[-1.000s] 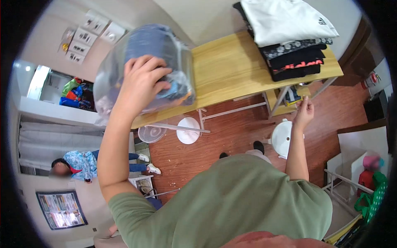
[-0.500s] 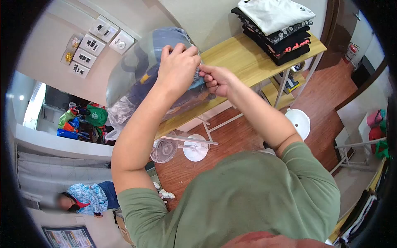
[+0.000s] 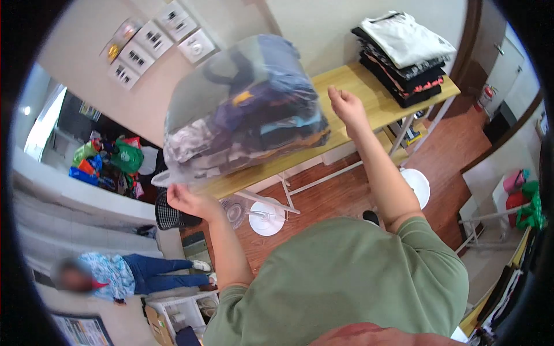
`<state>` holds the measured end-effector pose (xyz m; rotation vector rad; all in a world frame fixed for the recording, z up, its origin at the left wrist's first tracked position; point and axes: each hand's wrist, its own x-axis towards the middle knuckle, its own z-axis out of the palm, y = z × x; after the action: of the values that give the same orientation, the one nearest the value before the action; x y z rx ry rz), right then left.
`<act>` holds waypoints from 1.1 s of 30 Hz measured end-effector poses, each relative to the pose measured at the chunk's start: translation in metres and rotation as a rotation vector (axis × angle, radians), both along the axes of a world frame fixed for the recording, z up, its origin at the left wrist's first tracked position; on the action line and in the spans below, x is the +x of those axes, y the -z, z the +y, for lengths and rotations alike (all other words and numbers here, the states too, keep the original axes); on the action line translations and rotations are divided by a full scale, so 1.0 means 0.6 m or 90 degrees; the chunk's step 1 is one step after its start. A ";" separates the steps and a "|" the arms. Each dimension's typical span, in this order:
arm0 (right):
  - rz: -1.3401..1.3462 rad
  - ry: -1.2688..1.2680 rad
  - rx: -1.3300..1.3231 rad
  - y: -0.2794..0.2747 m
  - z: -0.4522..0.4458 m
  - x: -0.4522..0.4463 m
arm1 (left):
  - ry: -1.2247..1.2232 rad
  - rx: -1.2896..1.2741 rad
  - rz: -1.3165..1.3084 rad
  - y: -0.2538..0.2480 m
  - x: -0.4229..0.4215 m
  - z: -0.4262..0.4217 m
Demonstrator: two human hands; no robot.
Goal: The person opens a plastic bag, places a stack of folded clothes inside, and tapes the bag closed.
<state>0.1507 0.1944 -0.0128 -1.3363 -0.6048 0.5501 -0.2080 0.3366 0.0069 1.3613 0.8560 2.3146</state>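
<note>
A large clear plastic bag (image 3: 208, 104) packed with folded dark, blue and grey clothes lies on the wooden-topped table (image 3: 340, 86). My left hand (image 3: 193, 203) is by the bag's lower left corner, its fingers curled together close to the loose whitish plastic end. Whether it grips that plastic I cannot tell. Over the table to the right of the bag, my right hand (image 3: 349, 111) is raised and apart from it, thumb and fingers pressed together. Anything held in that pinch is too small to make out.
A stack of folded clothes (image 3: 404, 57) with a white garment on top stands at the table's right end. Below are a fan (image 3: 234, 213), a black basket (image 3: 167, 213) and a white round stool (image 3: 416, 187). A person (image 3: 121, 274) is at the lower left.
My hands were together at the bag's right end and have moved apart, the left down to its lower left corner, the right away to the right. More of the bag shows.
</note>
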 end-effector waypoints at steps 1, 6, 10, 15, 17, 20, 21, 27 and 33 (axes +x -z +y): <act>-0.052 -0.020 -0.037 -0.002 0.033 0.012 | 0.013 -0.157 -0.219 0.037 -0.048 0.037; 0.001 0.090 0.006 0.005 0.035 0.021 | 0.529 -0.311 -0.189 0.125 -0.108 0.203; -0.142 -0.119 0.154 0.058 -0.021 -0.066 | 0.346 -0.210 0.200 0.135 -0.056 0.210; -0.209 -0.225 0.131 0.054 -0.004 0.021 | 0.986 -0.289 -0.413 0.169 -0.071 0.091; -0.198 -0.247 0.137 0.051 0.027 0.068 | 1.028 -0.239 -0.533 0.182 -0.084 -0.033; -0.189 -0.289 0.013 0.051 0.122 0.124 | 0.741 -0.505 -0.394 0.158 -0.092 -0.131; -0.155 -0.315 -0.001 0.044 0.157 0.121 | 0.697 -0.606 -0.388 0.123 -0.085 -0.157; -0.282 -0.130 -0.205 0.007 0.324 0.003 | 0.691 -0.458 -0.470 0.109 0.034 -0.258; -0.199 -0.599 -0.007 -0.029 0.166 0.020 | 0.725 -0.313 -0.475 0.089 0.156 -0.246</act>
<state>0.1626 0.2942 0.0044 -1.0973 -1.5127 1.1010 -0.1147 0.1889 -0.0463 0.4382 0.2263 1.3520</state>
